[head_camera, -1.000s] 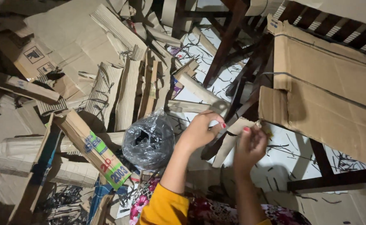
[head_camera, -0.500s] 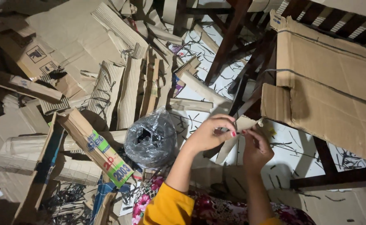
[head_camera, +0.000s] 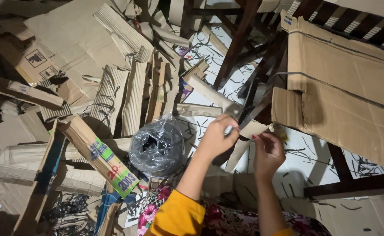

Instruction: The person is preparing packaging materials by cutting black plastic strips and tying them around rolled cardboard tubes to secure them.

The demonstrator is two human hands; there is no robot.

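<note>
A person is sitting on the floor among heaps of cut cardboard, and both hands are working at a small cardboard strip (head_camera: pixel 248 137) held up in front of them, just left of a large flattened box (head_camera: pixel 345 105) leaning on dark wooden furniture. The left hand (head_camera: pixel 216 137) is closing around what looks like a thin blade or tool; its shape is hard to tell. The right hand (head_camera: pixel 268 153) is pinching the strip's right end between thumb and fingertips. The strip is looking light, stiff along its ribs but easy to bend or crease across them, so gripping near the end, close to the working point, is probably steadiest. A round bundle wrapped in clear plastic (head_camera: pixel 157 146) is lying just left of the left forearm. Corrugated strips (head_camera: pixel 133 96) are lying spread beyond it.
</note>
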